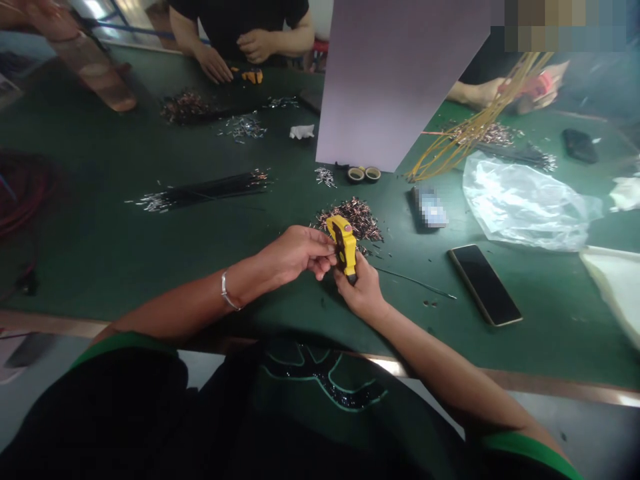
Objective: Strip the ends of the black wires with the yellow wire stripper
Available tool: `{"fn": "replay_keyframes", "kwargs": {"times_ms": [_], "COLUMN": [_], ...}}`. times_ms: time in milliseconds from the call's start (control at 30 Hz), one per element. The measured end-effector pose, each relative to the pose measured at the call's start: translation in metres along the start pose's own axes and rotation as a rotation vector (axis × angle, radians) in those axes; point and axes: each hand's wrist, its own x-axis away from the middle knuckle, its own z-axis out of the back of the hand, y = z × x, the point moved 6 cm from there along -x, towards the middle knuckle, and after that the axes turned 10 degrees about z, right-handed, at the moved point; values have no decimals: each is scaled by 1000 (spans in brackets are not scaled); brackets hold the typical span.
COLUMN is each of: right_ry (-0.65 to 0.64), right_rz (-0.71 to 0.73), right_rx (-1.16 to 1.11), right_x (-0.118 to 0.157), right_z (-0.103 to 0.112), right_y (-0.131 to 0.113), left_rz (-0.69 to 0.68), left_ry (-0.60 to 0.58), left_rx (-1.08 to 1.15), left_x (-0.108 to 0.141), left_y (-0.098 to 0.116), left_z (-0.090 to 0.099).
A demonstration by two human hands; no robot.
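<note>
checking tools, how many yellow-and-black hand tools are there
2: a yellow tool in the right hand, a far yellow tool beside a co-worker's hand. A pale panel may hide more.

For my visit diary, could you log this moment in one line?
right hand: gripping yellow wire stripper; left hand: close beside it, grasp unclear; nearby: short wire pieces, smartphone

Dim light, blurred edges, upper-left glare

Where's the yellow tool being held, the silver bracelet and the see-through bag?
Yellow tool (350,252), head view: on its yellow body.
Silver bracelet (224,287), head view: on its band.
See-through bag (527,203), head view: on its crumpled middle.
</note>
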Motion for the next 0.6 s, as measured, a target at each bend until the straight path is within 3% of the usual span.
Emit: {"fn": "replay_keyframes", "kwargs": {"times_ms": [267, 600], "right_ry": [-43, 28], "right_rz": [-132, -328], "right_rx": [-153, -797], "right_x": [-1, -9], "right_z": [-4, 5], "right_y": [8, 21], "left_rz": [-9, -3], "left_ry": [14, 26], "left_rx": [-17, 0], "left_x": [-3, -5], "left_y": [1, 1], "left_z": [6, 15]}}
